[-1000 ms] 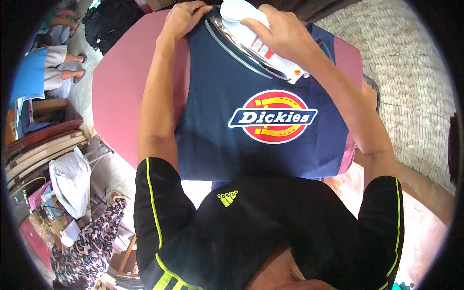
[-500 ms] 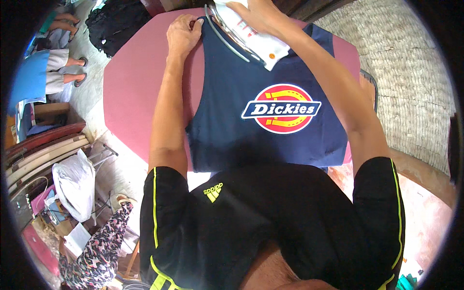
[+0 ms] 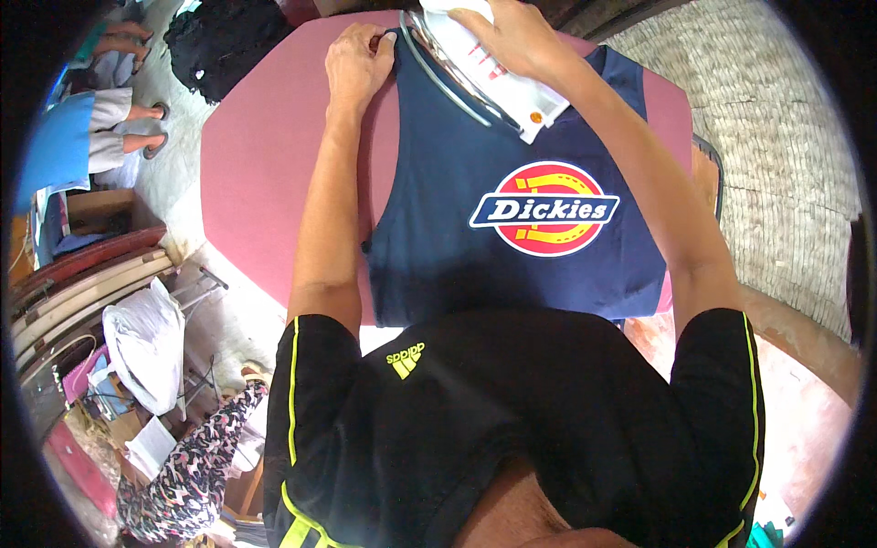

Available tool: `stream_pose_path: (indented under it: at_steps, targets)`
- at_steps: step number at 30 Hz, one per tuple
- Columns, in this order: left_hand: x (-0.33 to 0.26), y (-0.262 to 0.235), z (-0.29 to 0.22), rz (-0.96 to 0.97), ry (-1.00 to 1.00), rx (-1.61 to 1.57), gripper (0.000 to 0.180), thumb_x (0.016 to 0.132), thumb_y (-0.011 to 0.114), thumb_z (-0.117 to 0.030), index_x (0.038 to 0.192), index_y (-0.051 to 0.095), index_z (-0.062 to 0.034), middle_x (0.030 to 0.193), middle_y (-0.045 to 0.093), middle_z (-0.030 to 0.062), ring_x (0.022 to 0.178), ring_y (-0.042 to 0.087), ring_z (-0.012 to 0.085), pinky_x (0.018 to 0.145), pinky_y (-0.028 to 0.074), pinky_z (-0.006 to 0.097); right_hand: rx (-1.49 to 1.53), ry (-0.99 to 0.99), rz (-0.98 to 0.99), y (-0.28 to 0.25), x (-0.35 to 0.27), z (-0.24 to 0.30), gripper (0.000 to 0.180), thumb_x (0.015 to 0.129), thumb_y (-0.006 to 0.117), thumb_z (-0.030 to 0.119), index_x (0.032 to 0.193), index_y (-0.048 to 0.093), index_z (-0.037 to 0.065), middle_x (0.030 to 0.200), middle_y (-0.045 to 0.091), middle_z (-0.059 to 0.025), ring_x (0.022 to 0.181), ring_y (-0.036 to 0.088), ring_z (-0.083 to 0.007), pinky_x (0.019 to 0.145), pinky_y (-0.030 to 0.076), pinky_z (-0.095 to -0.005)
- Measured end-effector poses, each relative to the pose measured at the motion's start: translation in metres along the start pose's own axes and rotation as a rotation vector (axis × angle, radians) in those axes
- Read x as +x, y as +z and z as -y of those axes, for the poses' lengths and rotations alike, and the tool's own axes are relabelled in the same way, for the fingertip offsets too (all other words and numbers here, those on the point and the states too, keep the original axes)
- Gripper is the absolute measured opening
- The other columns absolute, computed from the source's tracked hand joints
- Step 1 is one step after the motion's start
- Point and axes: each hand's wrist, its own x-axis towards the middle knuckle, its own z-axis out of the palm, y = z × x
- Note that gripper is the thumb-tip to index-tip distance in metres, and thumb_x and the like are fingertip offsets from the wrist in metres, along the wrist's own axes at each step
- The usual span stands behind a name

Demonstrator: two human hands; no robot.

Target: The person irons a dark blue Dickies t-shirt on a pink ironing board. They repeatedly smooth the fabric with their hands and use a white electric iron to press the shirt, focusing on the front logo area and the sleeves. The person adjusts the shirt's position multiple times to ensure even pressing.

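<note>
A dark blue sleeveless garment [image 3: 429, 210] with a red, yellow and white printed badge lies spread on a pink padded ironing board [image 3: 260, 173]. My right hand [image 3: 523, 38] grips a white clothes iron [image 3: 498, 87] by its handle, near the garment's far edge. The iron rests on the cloth, its pointed end toward me. Along its left side runs a grey cord or tube [image 3: 443, 78]. At the garment's far left shoulder, my left hand [image 3: 358, 66] pinches the cloth edge between thumb and curled fingers. My right forearm crosses over the garment's right side.
A black cloth heap [image 3: 224, 46] lies beyond the board's left side. On the left are a person in a blue top [image 3: 59, 137], stacked boards [image 3: 91, 292] and a white plastic bag [image 3: 146, 347]. Someone's patterned trousers [image 3: 192, 466] show lower left. A woven mat [image 3: 767, 137] covers the right side.
The iron has shifted slightly nearer to the badge in my right hand. My left hand keeps its hold on the shoulder edge. The patterned-trousered leg at lower left has moved a little right.
</note>
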Motion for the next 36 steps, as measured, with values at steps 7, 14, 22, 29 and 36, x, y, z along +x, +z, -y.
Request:
stream_pose_path:
  at_steps: [7,14,22,29,36]
  targets:
    - [0.009,0.003,0.006,0.16,-0.153,0.027,0.024,0.087,0.071,-0.028,0.096,0.075,-0.0056,0.094,0.072,0.0127,0.082,0.069,0.0271,0.075,0.054,0.038,0.017,0.024,0.128,-0.003,0.0,-0.042,0.043,0.098,0.062,0.042,0.113,0.062,0.002,0.093,0.07,-0.0146,0.074,0.069,-0.0215,0.068,0.053,-0.033]
    - [0.041,-0.008,0.025,0.432,-0.485,-0.195,0.012,0.086,0.071,-0.016,0.083,0.073,-0.0039,0.075,0.068,0.0067,0.068,0.064,0.0206,0.062,0.05,0.037,0.034,-0.323,0.318,-0.035,-0.021,-0.032,0.041,0.098,0.061,0.043,0.111,0.065,0.004,0.087,0.072,-0.0161,0.072,0.069,-0.0236,0.067,0.052,-0.0343]
    - [-0.03,-0.102,-0.023,0.057,-0.051,0.233,0.042,0.092,0.065,-0.044,0.101,0.073,-0.0038,0.096,0.073,0.0157,0.085,0.07,0.0339,0.077,0.053,0.044,0.086,-0.383,0.221,0.0,0.03,0.021,0.048,0.094,0.06,0.04,0.095,0.063,-0.008,0.077,0.067,-0.0277,0.074,0.071,-0.0395,0.069,0.055,-0.046]
    - [-0.193,-0.142,-0.169,0.229,-0.67,0.643,0.05,0.087,0.07,-0.052,0.095,0.068,-0.002,0.075,0.066,0.0128,0.08,0.068,0.0303,0.069,0.053,0.046,0.01,-0.389,0.304,-0.008,0.041,0.015,0.044,0.093,0.061,0.039,0.095,0.064,-0.005,0.081,0.069,-0.0232,0.072,0.071,-0.0338,0.066,0.054,-0.0435]
    - [-0.225,-0.112,-0.153,-0.204,-0.617,0.588,0.023,0.093,0.069,-0.028,0.087,0.064,-0.0062,0.058,0.057,0.0086,0.053,0.057,0.0266,0.057,0.045,0.041,-0.006,-0.962,0.589,-0.033,0.042,-0.033,0.032,0.095,0.064,0.034,0.1,0.061,0.002,0.078,0.061,-0.0184,0.067,0.065,-0.0297,0.062,0.049,-0.0355]
